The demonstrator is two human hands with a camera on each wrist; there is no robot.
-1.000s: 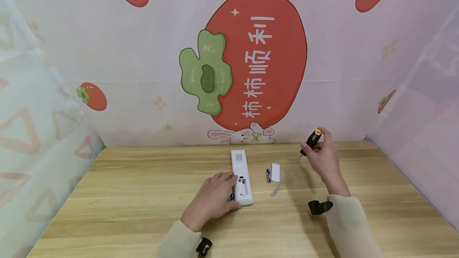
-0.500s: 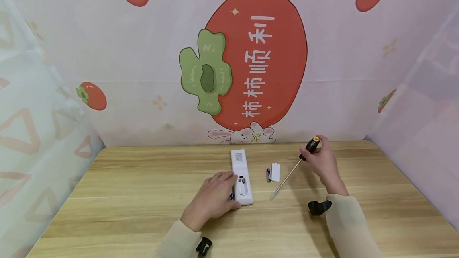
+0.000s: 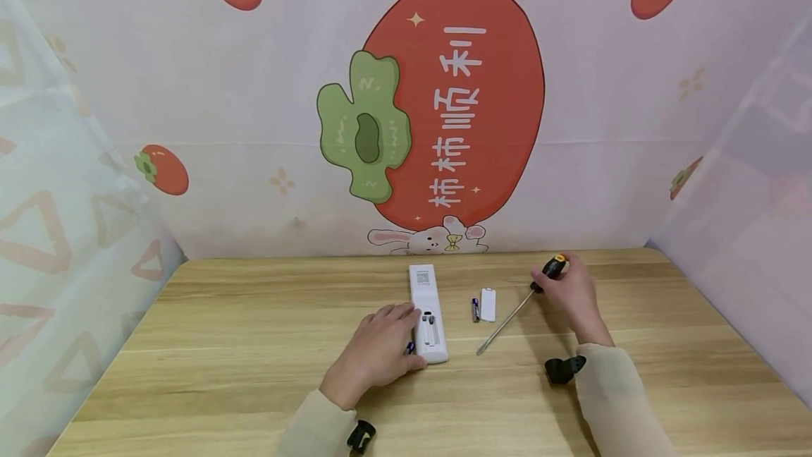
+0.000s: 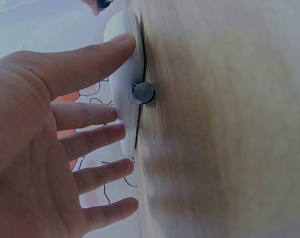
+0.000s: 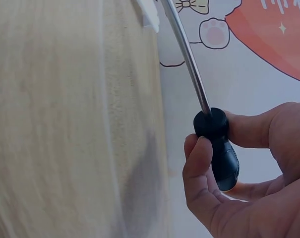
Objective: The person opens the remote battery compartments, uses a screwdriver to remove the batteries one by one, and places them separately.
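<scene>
A white remote control (image 3: 427,312) lies back side up, its battery compartment (image 3: 430,330) uncovered. My left hand (image 3: 379,348) rests along its left side, fingers fairly straight; the thumb touches the near end and fingertips meet the side. One battery (image 4: 143,92), seen end-on in the left wrist view, lies against that side, partly covered by the hand in the head view. My right hand (image 3: 571,298) grips the black and yellow handle of a screwdriver (image 5: 193,67). The shaft slants down to the left, its flat tip close to the tabletop, right of the remote.
Right of the remote, a second battery (image 3: 475,310) lies beside a white battery cover (image 3: 488,305). All of this is on a wooden table (image 3: 254,344). A printed backdrop (image 3: 254,90) stands behind the table's far edge.
My right hand has come down a little and tilted the screwdriver flatter, its tip shifting slightly nearer to me. The left hand and the remote control have stayed put.
</scene>
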